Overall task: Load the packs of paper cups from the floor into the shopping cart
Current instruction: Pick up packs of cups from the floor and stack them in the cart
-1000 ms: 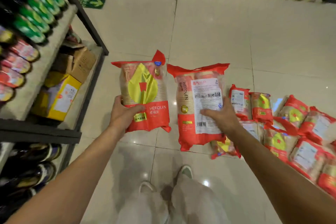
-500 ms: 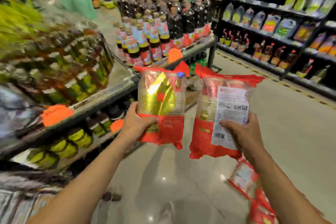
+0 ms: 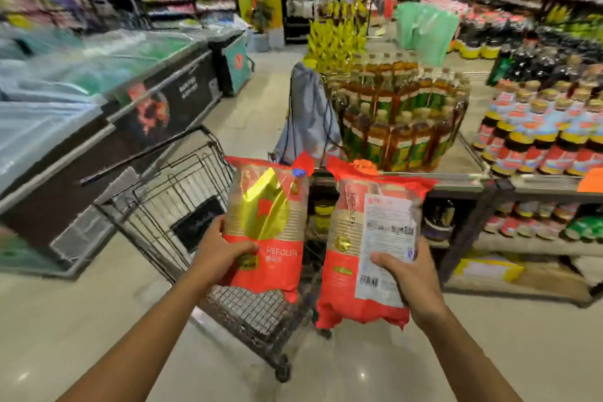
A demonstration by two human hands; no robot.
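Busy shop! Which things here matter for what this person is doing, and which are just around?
In the job: left hand, gold-front cup pack, right hand, label-side cup pack, shopping cart.
Just around: grey drawstring bag, oil bottle display, chest freezers, sauce bottles.

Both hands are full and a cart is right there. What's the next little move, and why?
Probably lower both packs forward into the wire cart. The left hand grips the gold-fronted pack, seemingly over the cart's basket; the right hand holds the label-side pack just beside it, both upright.

Two packs of paper cups (image 3: 266, 228) (image 3: 368, 248); one shopping cart (image 3: 156, 202).
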